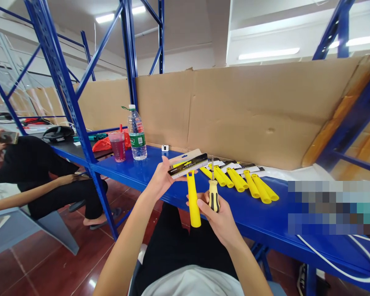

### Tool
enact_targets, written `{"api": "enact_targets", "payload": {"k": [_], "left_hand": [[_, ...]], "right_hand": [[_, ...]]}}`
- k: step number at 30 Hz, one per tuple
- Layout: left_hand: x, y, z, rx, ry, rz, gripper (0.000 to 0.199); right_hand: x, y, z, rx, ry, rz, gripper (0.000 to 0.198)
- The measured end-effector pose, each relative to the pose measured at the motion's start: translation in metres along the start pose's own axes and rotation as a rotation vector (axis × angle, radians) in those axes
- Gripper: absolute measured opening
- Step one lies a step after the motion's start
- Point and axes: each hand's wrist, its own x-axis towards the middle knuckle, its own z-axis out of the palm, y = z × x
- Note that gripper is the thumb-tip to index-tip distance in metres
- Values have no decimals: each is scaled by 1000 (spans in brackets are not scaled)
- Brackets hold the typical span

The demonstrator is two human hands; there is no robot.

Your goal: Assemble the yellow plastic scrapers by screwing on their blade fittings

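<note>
In right hand (pixel 221 217): screwdriver (pixel 213 194), yellow tube (pixel 193 199); left hand (pixel 159 179): package (pixel 189 165).

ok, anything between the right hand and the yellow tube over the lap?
Nothing visible: the right hand has the yellow tube directly in its fingers. The screwdriver in that same hand sits beside the tube, not in between.

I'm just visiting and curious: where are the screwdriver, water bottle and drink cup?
Screwdriver (pixel 213 190): head view, on the handle.
Water bottle (pixel 137 139): head view, on the label.
Drink cup (pixel 117 148): head view, on its side.
</note>
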Motion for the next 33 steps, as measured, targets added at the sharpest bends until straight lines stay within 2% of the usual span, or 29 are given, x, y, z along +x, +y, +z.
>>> {"api": "enact_targets", "payload": {"k": [3,6,10,12,17,20,24,27,29,33], "left_hand": [[-8,11,-5,18,-109,-10,107],[-13,18,-10,98,-181,-50,97],[-12,18,-13,242,-121,-52,68],[-10,16,-13,269,-72,-37,63],[-8,17,-12,205,-20,-5,85],[-6,15,-13,144,-16,22,87],[0,-3,-14,17,-14,39,88],[7,-27,-11,-54,-36,12,73],[11,-44,-7,-36,-44,-49,60],[15,-72,5,59,-20,-140,63]], "right_hand": [[-7,3,-1,88,8,29,48],[-14,12,-2,161,10,49,45],[-19,25,0,219,13,71,43],[-21,29,4,228,17,73,44],[-23,29,12,215,4,67,46],[-23,27,14,217,21,57,49],[-23,27,14,228,42,1,52],[-22,26,14,220,103,-41,53],[-20,26,13,208,171,-67,55],[-14,31,2,96,288,-195,51]]}}
